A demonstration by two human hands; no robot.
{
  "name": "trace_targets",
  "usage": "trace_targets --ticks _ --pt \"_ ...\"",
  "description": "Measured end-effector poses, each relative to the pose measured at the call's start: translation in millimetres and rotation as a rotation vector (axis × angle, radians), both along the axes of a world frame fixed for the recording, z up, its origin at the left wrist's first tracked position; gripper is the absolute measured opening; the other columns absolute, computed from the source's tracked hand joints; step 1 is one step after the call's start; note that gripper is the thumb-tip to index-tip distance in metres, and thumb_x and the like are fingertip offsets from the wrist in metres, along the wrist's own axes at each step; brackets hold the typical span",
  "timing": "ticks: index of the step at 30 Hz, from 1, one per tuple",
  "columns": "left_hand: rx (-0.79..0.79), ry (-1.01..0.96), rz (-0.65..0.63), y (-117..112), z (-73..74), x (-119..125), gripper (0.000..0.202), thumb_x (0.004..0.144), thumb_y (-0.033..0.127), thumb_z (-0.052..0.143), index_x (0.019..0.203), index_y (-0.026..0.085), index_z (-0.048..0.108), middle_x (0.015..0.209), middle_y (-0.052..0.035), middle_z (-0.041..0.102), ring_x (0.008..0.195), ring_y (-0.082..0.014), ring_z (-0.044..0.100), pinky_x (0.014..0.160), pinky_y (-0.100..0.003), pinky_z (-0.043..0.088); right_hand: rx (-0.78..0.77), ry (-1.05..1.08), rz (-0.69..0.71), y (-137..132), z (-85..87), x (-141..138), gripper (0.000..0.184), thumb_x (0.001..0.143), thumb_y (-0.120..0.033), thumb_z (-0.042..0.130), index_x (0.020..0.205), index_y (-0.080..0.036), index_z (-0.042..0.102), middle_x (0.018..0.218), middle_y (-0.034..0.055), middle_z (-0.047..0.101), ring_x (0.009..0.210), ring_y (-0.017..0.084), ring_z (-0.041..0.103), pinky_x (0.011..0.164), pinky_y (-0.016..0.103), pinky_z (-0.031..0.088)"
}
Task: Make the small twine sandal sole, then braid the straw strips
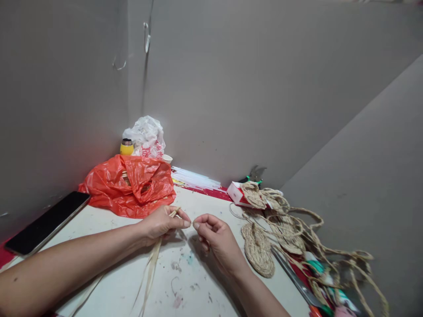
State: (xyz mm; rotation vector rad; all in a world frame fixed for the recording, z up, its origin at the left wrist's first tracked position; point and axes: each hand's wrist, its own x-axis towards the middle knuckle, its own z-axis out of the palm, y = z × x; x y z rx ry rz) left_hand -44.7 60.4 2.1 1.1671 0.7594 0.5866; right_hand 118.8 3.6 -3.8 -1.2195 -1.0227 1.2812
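Pale, flat fibre strips (pixel 152 268) pass through my left hand (pixel 163 223), which is closed around them above the white board (pixel 185 286). Their loose ends trail down toward me, and a short end pokes up between the fingers. My right hand (pixel 216 240) is closed in a pinch, thumb against forefinger. Both sets of fingertips meet almost tip to tip at the middle of the board; whatever thin thing the right one pinches is too small to make out. Right of that hand lies a coiled-fibre piece shaped like a small sole (pixel 257 251).
Behind my left hand sits a red plastic bag (pixel 132 187); a phone (pixel 49 222) lies to the left. White sticks (pixel 196 178) lie along the wall. Twisted cords (pixel 310 235), a knife or scissors blade (pixel 294 275) and pliers (pixel 256 174) crowd the right side.
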Motion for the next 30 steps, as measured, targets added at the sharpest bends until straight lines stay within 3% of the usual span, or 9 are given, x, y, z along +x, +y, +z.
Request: trace_targets --ticks 17,24,30 --pt "-0.143 -0.14 -0.011 3.2 -1.5 -0.6 0.037 0.064 0.038 0.075 0.072 0.02 0.044 0.042 0.014 0.024 0.037 -0.002 0.012 0.036 -0.017 0.008 -0.04 -0.084 0.111 -0.9 -0.8 -0.9 0.023 0.069 -0.035 0.067 0.071 -0.018 0.052 0.046 -0.0084 0.046 0.034 0.004 0.031 0.033 0.017 0.022" --pt "-0.089 -0.098 -0.004 0.4 -2.0 0.0 0.035 0.066 0.042 0.073 0.073 0.02 0.046 0.039 0.0129 0.025 0.036 -0.0036 0.016 0.036 -0.018 0.011 -0.055 0.0 0.124 -1.5 2.3 -0.4 0.032 0.075 -0.044 0.064 0.091 -0.017 0.057 0.049 -0.0075 0.048 0.035 0.005 0.033 0.033 0.016 0.025" --pt "-0.042 -0.082 -0.007 -1.6 -7.1 0.7 0.033 0.067 0.043 0.072 0.072 0.019 0.049 0.04 0.0118 0.028 0.036 -0.004 0.018 0.036 -0.019 0.016 -0.061 -0.013 0.102 -0.6 -1.3 -2.6 0.032 0.068 -0.043 0.073 0.072 -0.016 0.057 0.046 -0.0075 0.048 0.033 0.003 0.033 0.032 0.015 0.024"
